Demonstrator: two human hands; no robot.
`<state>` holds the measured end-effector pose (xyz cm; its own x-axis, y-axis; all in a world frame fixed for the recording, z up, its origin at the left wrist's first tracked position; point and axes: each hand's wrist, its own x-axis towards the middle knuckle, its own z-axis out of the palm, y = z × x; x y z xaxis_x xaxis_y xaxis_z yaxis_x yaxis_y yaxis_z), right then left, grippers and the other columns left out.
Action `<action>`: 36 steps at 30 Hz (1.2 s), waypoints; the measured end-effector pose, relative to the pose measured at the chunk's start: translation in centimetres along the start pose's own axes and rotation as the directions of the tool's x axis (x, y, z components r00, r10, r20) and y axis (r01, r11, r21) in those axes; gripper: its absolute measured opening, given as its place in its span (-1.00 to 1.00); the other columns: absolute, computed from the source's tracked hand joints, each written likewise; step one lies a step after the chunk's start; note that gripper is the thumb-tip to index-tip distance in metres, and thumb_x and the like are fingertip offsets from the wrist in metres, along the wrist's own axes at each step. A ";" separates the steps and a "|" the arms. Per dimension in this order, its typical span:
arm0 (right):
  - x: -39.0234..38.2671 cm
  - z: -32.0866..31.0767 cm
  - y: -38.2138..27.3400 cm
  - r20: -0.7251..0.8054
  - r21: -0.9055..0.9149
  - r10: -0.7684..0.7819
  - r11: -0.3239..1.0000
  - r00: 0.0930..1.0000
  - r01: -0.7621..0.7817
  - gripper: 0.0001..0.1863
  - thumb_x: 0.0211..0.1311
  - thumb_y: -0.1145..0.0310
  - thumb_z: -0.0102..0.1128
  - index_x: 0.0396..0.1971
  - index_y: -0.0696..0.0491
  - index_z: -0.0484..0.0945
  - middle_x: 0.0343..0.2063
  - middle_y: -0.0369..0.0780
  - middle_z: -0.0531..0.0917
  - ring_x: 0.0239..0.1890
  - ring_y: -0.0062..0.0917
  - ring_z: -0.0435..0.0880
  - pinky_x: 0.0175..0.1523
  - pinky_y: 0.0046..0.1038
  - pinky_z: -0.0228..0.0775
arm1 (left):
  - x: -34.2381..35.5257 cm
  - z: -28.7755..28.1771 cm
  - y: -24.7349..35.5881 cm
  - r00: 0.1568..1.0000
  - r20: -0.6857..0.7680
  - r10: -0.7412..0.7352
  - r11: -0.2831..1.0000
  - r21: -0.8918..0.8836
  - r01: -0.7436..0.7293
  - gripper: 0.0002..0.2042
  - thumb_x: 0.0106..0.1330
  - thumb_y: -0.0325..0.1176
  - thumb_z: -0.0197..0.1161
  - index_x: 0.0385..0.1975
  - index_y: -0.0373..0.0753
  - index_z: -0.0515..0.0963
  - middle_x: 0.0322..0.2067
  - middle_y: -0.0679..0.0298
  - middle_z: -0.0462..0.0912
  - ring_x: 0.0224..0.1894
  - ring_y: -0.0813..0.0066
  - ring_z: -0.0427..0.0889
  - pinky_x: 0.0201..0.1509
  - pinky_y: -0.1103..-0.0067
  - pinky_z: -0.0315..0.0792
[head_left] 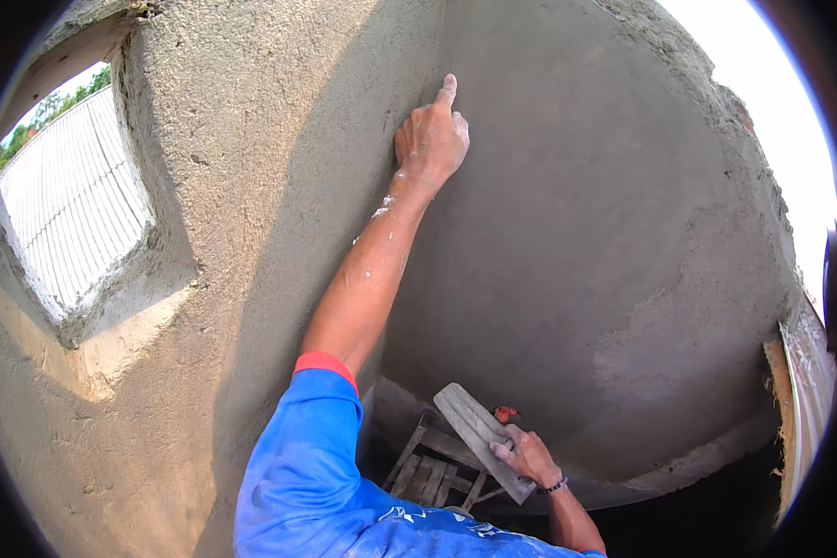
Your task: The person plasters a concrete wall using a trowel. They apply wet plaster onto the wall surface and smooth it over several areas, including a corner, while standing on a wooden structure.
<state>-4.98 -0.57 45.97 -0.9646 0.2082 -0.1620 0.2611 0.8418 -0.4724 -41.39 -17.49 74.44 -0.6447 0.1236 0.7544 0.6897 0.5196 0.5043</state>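
Note:
My left hand (431, 135) is raised high to the inside corner where two plastered walls meet. Its index finger is stretched out with the tip on the grey plaster, the other fingers are curled, and nothing is held. White and grey smears cover the fingertip and forearm. Low on the right, my right hand (528, 458) grips a long, flat grey plastering float (474, 423), held tilted away from the wall. The smooth, darker grey wall (567, 205) fills the right side, with a lighter, rougher patch (665, 339) on it.
A rough sunlit wall (223, 167) with a window opening (74, 195) stands at left; a corrugated roof shows through it. Below are wooden scaffold slats (423, 479) and a small red thing (505, 414). The right wall's top edge (716, 121) is ragged; a sheet panel (804, 391) leans at right.

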 end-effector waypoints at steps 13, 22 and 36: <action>4.0 -25.6 -19.4 -0.602 -0.687 -0.622 0.723 0.501 0.073 -0.62 0.20 0.27 0.26 -0.03 0.13 0.50 -0.60 -0.02 0.64 -0.49 -0.15 0.69 -0.32 -0.20 0.52 | -17.1 -7.1 -0.2 0.733 -0.661 0.158 0.773 -0.379 -0.509 -0.44 0.31 -0.63 0.03 0.31 -0.60 0.07 -0.38 0.19 0.46 -0.44 0.66 0.33 -0.36 0.71 0.33; 12.1 -42.5 -32.3 -0.449 -0.893 -0.803 0.414 0.392 -0.175 -0.61 0.29 0.20 0.15 0.04 0.06 0.57 -0.48 0.01 0.64 -0.38 -0.25 0.66 -0.11 -0.21 0.51 | -26.2 -13.0 -5.2 0.413 -0.818 0.401 0.903 0.277 -0.328 -0.49 0.28 -0.39 -0.01 0.22 -0.47 0.21 -0.03 -0.07 0.37 0.04 0.09 0.36 0.01 0.29 0.34; 14.1 -36.5 -30.6 -0.281 -0.946 -0.695 0.318 0.662 -0.068 -0.63 0.18 0.28 0.17 -0.05 0.16 0.54 -0.54 0.06 0.64 -0.34 -0.07 0.70 -0.18 -0.12 0.57 | -28.8 -14.0 -7.4 0.484 -0.705 0.517 0.855 0.445 -0.265 -0.45 0.28 -0.32 -0.01 0.28 -0.37 0.22 0.19 -0.15 0.29 0.31 -0.17 0.22 0.35 0.02 0.15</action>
<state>-27.96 -5.23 89.76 -0.8305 -0.3072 0.4646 0.1124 0.7246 0.6799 -23.31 -36.77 54.86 0.2771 -0.2677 0.9228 0.6138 0.7882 0.0444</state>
